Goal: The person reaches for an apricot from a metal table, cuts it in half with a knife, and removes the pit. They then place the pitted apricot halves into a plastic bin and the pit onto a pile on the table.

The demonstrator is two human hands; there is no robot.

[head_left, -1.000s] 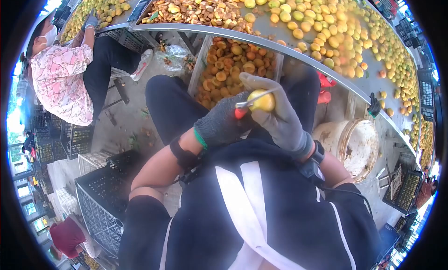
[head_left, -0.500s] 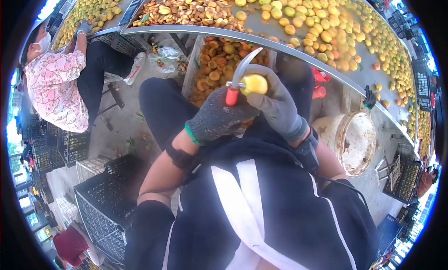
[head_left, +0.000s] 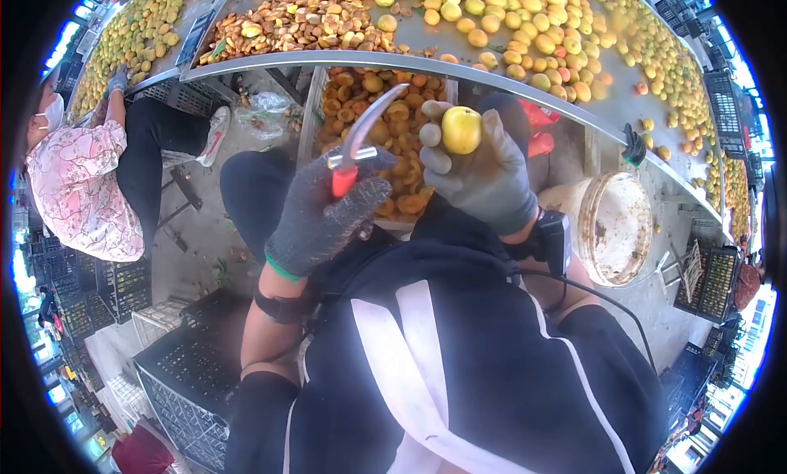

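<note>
My left hand [head_left: 328,207], in a dark grey glove with a green cuff, is closed around the red handle of a curved knife [head_left: 366,128]. Its blade points up and to the right. In my right hand [head_left: 479,175], which wears a lighter grey glove, a yellow apricot [head_left: 461,130] is held between thumb and fingers. Knife and fruit are apart. Below and beyond both hands, a crate [head_left: 310,117] between my knees holds many cut orange apricot halves [head_left: 402,175].
A metal-edged table [head_left: 270,61] curves ahead, bearing a brown heap of apricot pits [head_left: 299,23] and whole apricots [head_left: 566,43]. A white bucket [head_left: 586,228] stands at right, a black crate [head_left: 176,367] at lower left. A person in a pink patterned top [head_left: 78,183] sits at left.
My hands have moved apart. The knife has come away from the apricot and shifted left with my left hand, while my right hand holds the fruit slightly farther right.
</note>
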